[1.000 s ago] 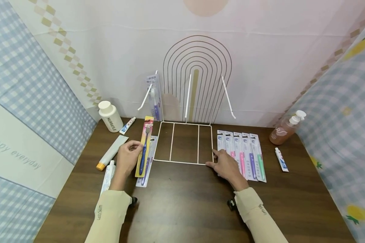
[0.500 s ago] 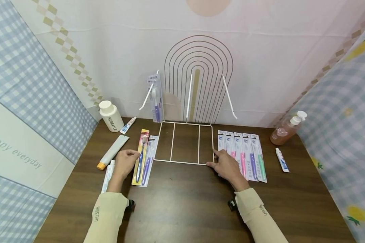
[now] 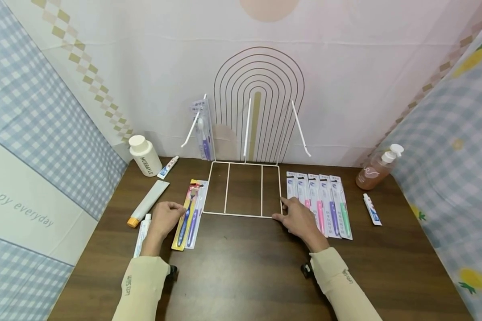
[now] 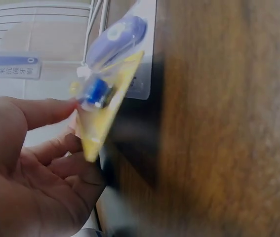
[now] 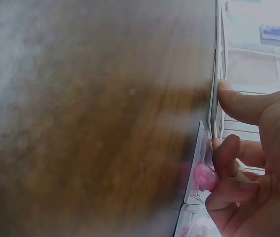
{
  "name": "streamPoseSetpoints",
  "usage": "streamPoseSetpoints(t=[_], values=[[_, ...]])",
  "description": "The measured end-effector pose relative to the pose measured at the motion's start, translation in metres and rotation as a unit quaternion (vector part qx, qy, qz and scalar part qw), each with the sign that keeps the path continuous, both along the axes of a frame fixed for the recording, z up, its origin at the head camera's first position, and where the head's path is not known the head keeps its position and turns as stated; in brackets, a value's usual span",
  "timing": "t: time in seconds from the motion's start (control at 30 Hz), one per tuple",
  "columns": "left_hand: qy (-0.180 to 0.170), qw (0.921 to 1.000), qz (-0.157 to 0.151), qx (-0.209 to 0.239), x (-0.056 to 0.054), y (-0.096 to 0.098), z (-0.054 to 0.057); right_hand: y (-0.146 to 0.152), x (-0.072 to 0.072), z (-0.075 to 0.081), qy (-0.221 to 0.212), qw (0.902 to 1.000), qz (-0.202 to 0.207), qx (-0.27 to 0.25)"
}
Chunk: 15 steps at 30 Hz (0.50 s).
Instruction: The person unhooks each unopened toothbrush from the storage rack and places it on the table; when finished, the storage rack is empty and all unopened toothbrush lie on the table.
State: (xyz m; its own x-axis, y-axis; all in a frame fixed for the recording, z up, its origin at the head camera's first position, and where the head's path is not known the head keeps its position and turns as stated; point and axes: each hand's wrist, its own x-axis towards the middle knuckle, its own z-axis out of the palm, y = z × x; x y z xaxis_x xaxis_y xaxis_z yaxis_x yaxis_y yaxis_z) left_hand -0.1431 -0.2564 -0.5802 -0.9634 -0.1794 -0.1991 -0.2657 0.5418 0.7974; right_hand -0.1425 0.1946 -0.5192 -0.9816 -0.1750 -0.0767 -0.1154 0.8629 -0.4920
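Observation:
My left hand (image 3: 165,219) pinches the edge of a yellow-backed packaged toothbrush (image 3: 182,231) with a blue handle. In the left wrist view this toothbrush (image 4: 99,101) is tilted, one edge raised. Partly under it lies a purple packaged toothbrush (image 3: 192,229) on the table. My right hand (image 3: 300,218) holds the front right corner of a white wire rack (image 3: 241,215); in the right wrist view the thumb is at the wire and the other fingers are bent. Purple toothbrushes in packs (image 3: 205,138) hang on the rack's left hook.
Several packaged toothbrushes (image 3: 324,209) lie in a row right of the rack. Pump bottle (image 3: 374,171) and small toothpaste tube (image 3: 371,209) are farther right. On the left are a white bottle (image 3: 146,157), a small tube (image 3: 168,167), an orange-capped tube (image 3: 148,203) and another tube (image 3: 142,236).
The yellow-backed toothbrush has come down and toward me with my left hand, from overlapping high on the purple pack to lying along its left side. My right hand stays at the rack corner.

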Motion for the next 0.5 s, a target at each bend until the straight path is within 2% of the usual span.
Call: streamPoseSetpoints(t=[0.13,0.23,0.3,0.37,0.47,0.5], values=[[-0.005,0.9999,0.004,-0.016,0.001,0.002,0.002,0.0,-0.001,0.0,-0.004,1.0,-0.001,0.003],[0.004,0.9998,0.006,-0.019,0.005,0.007,0.011,0.002,-0.002,-0.001,0.002,1.0,0.003,-0.004],[0.014,0.9997,0.012,-0.019,0.009,0.01,0.015,0.006,-0.006,-0.012,0.022,0.9997,0.013,-0.006],[0.023,0.9996,0.014,-0.012,0.012,0.013,0.02,0.008,-0.006,-0.015,0.03,0.9993,0.018,-0.01],[0.021,0.9996,0.018,-0.005,0.011,0.012,0.016,0.009,-0.007,-0.018,0.032,0.9992,0.019,-0.015],[0.015,0.9996,0.022,0.002,0.01,0.011,0.015,0.007,-0.005,-0.013,0.022,0.9995,0.015,-0.018]])
